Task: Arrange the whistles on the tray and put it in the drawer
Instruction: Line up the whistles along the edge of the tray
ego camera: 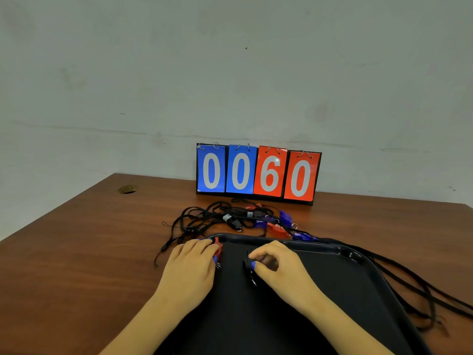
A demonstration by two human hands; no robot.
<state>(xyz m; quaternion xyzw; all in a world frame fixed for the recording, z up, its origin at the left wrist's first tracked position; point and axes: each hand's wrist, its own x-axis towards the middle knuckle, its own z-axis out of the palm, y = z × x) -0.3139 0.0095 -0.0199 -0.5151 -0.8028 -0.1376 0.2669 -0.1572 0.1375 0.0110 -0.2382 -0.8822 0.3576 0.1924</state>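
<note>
A black tray [340, 248] lies on the brown table in front of me. My left hand [190, 265] holds a red whistle [218, 248] at the tray's far left corner. My right hand [275, 263] pinches a black whistle [249, 269] on the tray floor near the middle. Beyond the tray lies a tangle of black lanyards with several whistles: a black one [233, 221], a red one [277, 230], blue ones [285, 217] and another blue one [303, 237] at the tray's far rim.
A flip scoreboard [258, 172] reading 0060 stands against the wall behind the whistles. Black lanyards [414, 290] trail over the tray's right rim onto the table. A cable hole [128, 189] sits at the far left of the table.
</note>
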